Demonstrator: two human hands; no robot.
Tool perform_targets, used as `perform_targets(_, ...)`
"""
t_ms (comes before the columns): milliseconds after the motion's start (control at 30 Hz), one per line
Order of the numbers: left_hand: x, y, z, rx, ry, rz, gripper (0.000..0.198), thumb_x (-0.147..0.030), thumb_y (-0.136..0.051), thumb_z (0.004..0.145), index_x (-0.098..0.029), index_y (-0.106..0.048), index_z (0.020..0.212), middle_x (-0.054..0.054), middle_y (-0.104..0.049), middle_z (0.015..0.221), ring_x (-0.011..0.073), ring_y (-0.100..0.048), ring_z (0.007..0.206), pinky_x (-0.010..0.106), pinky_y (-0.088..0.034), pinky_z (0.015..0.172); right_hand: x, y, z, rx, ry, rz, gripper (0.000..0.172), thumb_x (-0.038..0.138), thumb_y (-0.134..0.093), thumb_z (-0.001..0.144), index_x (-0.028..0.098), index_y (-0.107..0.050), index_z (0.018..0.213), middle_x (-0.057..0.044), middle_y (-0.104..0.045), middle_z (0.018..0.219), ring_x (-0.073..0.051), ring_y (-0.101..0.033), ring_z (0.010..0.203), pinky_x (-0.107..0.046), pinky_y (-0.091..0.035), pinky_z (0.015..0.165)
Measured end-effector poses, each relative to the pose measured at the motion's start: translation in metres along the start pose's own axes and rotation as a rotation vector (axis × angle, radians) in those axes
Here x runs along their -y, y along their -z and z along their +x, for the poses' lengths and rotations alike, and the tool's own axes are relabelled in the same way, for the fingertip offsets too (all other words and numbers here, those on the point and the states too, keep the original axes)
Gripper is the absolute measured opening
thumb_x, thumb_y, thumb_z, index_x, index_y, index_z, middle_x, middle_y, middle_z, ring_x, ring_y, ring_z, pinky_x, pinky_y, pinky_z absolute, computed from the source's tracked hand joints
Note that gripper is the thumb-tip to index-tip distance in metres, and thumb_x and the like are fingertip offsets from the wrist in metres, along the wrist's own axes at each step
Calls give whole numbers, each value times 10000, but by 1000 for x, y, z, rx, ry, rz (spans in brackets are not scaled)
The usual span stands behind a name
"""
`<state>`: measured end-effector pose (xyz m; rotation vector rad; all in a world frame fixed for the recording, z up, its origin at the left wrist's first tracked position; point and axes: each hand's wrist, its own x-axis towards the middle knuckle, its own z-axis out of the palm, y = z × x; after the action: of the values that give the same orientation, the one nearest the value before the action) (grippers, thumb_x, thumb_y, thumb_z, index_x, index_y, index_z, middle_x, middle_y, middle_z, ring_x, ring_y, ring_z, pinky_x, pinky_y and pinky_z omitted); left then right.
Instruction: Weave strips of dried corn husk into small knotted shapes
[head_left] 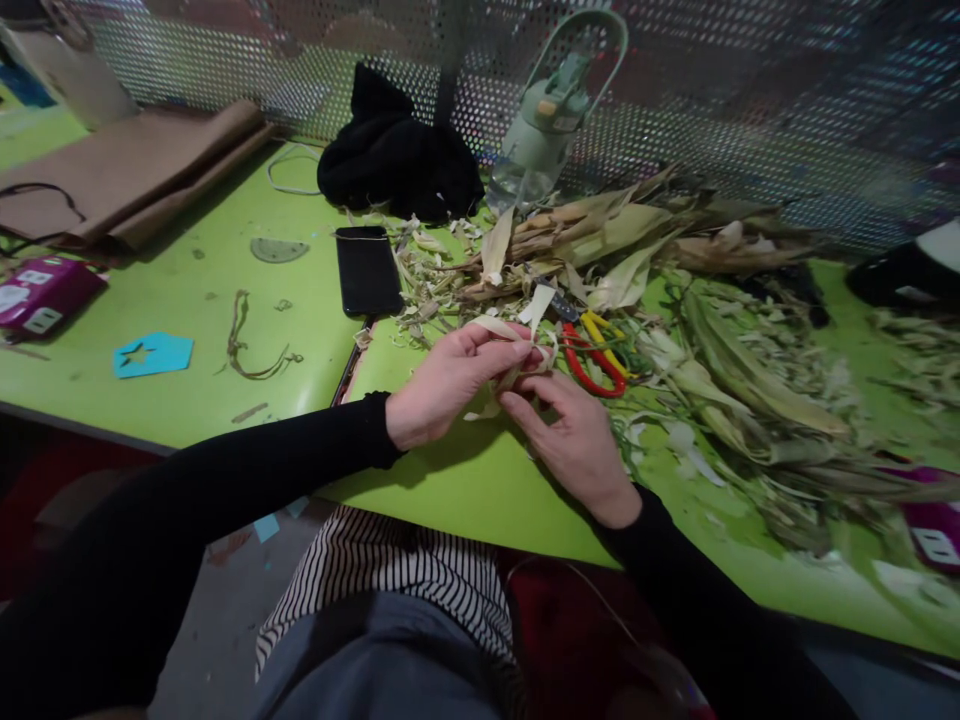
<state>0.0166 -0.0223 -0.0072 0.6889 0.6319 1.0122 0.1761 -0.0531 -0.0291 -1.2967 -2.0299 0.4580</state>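
Observation:
Over the front of the green table, my left hand (457,377) pinches pale strips of corn husk (541,300) between thumb and fingers. Fingers of my right hand (574,432) close on the lower part of the same strips, close beside the left fingertips. The strips curl around the fingers, and one loose end stands up above them. Just beyond my right hand lie scissors with red and yellow handles (596,355), their blades partly under husk scraps. Dried corn husks (600,230) are heaped behind the hands, and more long husks (757,390) lie to the right.
A black phone (367,270) lies left of the scraps. Behind stand a green water bottle (541,130) and a bunched black cloth (401,165), before a perforated screen (300,60). Leftward are a brown paper bag (135,175), a blue paper cutout (154,355) and a protractor (279,249).

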Motion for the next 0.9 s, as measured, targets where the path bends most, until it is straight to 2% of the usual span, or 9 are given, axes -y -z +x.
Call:
perform_targets(100,0,2,1,26,3,34,19,-130,-614,880,-139,-613,896,14,-697,837,84,-631,768,231,-474,776,2,-1,0,22,-121,252,165,350,-596,934,214,-627,847,-17,-668,806,-160,-619,747,-303,-503,714)
perform_targets(167,0,5,2,54,17,65,81,-153,-645,860,-139,-624,938,26,-705,874,87,-620,759,239,-466,754,5,-1,-2,36,-186,361,126,331,-581,937,217,-604,889,-7,-654,808,-149,-623,742,-289,-511,705)
perform_targets(300,1,11,5,77,22,95,171,-161,-714,799,-137,-620,941,23,-700,885,85,-608,751,266,-466,790,11,1,-6,58,-255,354,117,330,-531,954,221,-576,957,18,-574,741,-119,-540,602,-244,-449,535)
perform_targets(367,0,12,7,79,24,129,140,-195,-717,813,-134,-622,895,2,-675,810,69,-576,689,255,-457,747,13,3,-7,42,-227,258,106,306,-512,956,221,-576,946,22,-558,718,-115,-497,567,-243,-404,496)
perform_targets(500,-5,13,8,61,43,198,118,-224,-704,842,-136,-627,849,-7,-675,791,59,-577,669,232,-449,705,16,5,-9,19,-182,158,154,250,-449,967,218,-550,855,15,-589,702,-124,-527,582,-268,-424,546)
perform_targets(633,-7,12,8,35,44,243,76,-182,-680,854,-146,-617,879,-17,-692,782,66,-602,688,233,-463,720,19,5,-10,-15,-158,89,162,265,-432,988,221,-558,897,40,-545,632,-112,-465,498,-259,-369,492)
perform_targets(800,-2,12,8,45,14,233,111,-186,-707,832,-137,-613,864,4,-701,821,106,-664,828,252,-476,779,14,2,-10,-4,64,-76,157,320,-500,990,212,-599,933,17,-639,688,-112,-519,512,-255,-387,513)
perform_targets(900,-1,15,10,46,7,237,132,-195,-719,822,-131,-605,843,11,-695,851,111,-669,842,260,-478,788,10,1,-10,-14,188,-151,152,299,-501,996,212,-606,930,5,-677,722,-118,-567,542,-256,-405,531)
